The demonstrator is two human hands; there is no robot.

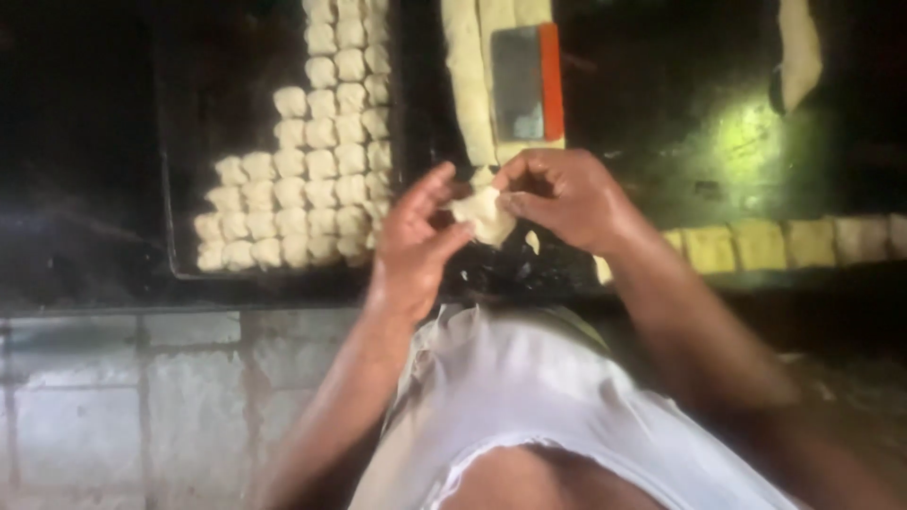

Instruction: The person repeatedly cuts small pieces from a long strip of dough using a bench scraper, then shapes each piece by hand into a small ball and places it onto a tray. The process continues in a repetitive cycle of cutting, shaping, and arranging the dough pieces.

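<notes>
White cloth-covered lap lowest in view; above it left hand (416, 241) and right hand (557, 194) both pinch one small pale dough piece (484, 215) beside dark tray (179, 189) of shaped dough pieces (307, 179). Best pinched evenly, gently.

No packages, labels, signs or screens visible.

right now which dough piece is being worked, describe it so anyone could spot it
Start at the dark tray packed with rows of dough pieces, then move right to the two hands meeting in the middle. The dough piece is pinched between the left hand and right hand. It alone is held up, not lying in a row.
</notes>
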